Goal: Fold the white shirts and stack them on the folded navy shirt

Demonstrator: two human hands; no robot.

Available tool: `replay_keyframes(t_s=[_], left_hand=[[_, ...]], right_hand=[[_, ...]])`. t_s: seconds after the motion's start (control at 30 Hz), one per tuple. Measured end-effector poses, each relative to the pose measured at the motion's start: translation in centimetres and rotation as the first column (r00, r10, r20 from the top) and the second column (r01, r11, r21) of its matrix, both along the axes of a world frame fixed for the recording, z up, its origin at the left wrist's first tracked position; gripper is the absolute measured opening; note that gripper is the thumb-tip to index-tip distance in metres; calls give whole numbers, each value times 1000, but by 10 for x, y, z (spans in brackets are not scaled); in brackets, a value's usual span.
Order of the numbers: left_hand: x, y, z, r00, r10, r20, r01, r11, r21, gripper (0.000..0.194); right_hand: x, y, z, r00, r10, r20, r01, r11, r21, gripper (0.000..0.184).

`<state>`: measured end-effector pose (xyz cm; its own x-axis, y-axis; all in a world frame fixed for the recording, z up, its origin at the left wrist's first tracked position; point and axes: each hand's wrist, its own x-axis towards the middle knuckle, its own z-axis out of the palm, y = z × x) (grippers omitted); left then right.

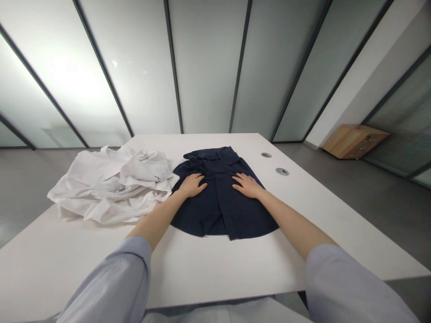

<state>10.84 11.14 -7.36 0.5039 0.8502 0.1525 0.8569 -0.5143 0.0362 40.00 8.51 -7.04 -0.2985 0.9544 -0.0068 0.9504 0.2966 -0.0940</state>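
A dark navy garment (220, 211) lies spread flat on the white table, its collar at the far end and its flared hem toward me. It looks like a shirt or dress, though the shape is not fully clear. My left hand (192, 185) rests palm down on its left side with the fingers apart. My right hand (247, 185) presses flat on its right side in the same way. A crumpled white cloth garment (111, 186) lies in a heap to the left, just beyond my left hand and touching the navy cloth's edge.
The white table (188, 273) has several edges, with grey floor beyond them. Two round metal cable grommets (282, 171) sit near its right side. A low wooden cabinet (353, 141) stands on the floor at the right, in front of frosted glass walls.
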Motion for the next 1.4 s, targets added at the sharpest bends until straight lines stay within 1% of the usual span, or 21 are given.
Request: replay_keyframes(t_s=[0.1, 0.17, 0.2, 0.27, 0.33, 0.43, 0.57, 0.6, 0.63, 0.7, 0.73, 0.8, 0.87, 0.93, 0.97, 1.07, 1.13, 1.23, 1.3, 1.37, 1.4], left_hand=[[-3, 3, 0, 997, 65, 31, -66, 997, 31, 53], [1, -2, 4, 995, 96, 39, -99, 991, 95, 44], [4, -6, 7, 996, 86, 38, -90, 988, 122, 39], [11, -18, 11, 1000, 4, 20, -7, 992, 123, 31], [16, -32, 14, 990, -142, -4, 142, 988, 59, 30], [19, -56, 13, 954, -301, -11, 301, 953, -25, 43], [27, -85, 10, 935, -353, 18, 353, 931, -90, 93], [29, -89, 11, 929, -367, 35, 369, 922, -118, 100], [31, -90, 13, 922, -383, 60, 388, 910, -144, 101], [32, -84, 18, 912, -392, 119, 408, 898, -165, 85], [31, -77, 20, 917, -373, 143, 393, 906, -157, 72], [25, -57, 22, 950, -274, 151, 292, 950, -112, 52], [16, -36, 18, 989, -113, 96, 119, 991, -59, 49], [9, -21, 10, 1000, 19, 18, -18, 998, -53, 55], [6, -18, 5, 998, 54, -15, -55, 996, -75, 59], [3, -22, -4, 995, 74, -71, -85, 984, -158, 64], [4, -31, -1, 994, 72, -81, -84, 984, -158, 65], [9, -43, 15, 993, 51, -108, -69, 985, -161, 69], [12, -43, 28, 992, 40, -116, -60, 982, -178, 65], [15, -37, 34, 996, 46, -83, -57, 989, -136, 56], [16, -33, 34, 997, 46, -61, -52, 994, -96, 51]], right_hand=[[0, 5, -11, 988, -154, 11, 154, 987, -42, 63], [-3, 9, -12, 974, -228, 14, 228, 972, -53, 64], [-5, 12, -11, 967, -256, 16, 256, 965, -56, 64], [-8, 15, -10, 957, -288, 19, 289, 956, -55, 64], [-10, 17, -9, 957, -290, 18, 291, 955, -50, 64], [-11, 16, -9, 962, -272, 18, 273, 961, -48, 64], [-13, 13, -7, 963, -268, 20, 269, 962, -43, 62], [-13, 13, -6, 964, -265, 23, 266, 964, -32, 60], [-12, 13, -4, 966, -257, 27, 258, 966, -13, 59], [-11, 13, -2, 973, -228, 27, 227, 973, 48, 55], [-9, 13, -2, 978, -209, 19, 206, 975, 83, 53], [-7, 12, -2, 984, -177, -1, 176, 977, 119, 54], [-4, 11, -4, 986, -166, -3, 166, 983, 80, 60], [-4, 7, -8, 985, -172, 20, 172, 985, -4, 66], [-4, 4, -9, 984, -177, 34, 178, 983, -41, 68], [-7, -8, -8, 979, -190, 71, 196, 977, -88, 70], [-11, -15, 0, 978, -175, 111, 185, 979, -80, 69], [-14, -20, 21, 977, -124, 174, 137, 989, -63, 58], [-16, -15, 35, 982, -97, 161, 104, 994, -34, 49], [-16, -6, 40, 994, -44, 103, 44, 999, 6, 45], [-17, -1, 39, 997, -14, 77, 13, 1000, 23, 45]])
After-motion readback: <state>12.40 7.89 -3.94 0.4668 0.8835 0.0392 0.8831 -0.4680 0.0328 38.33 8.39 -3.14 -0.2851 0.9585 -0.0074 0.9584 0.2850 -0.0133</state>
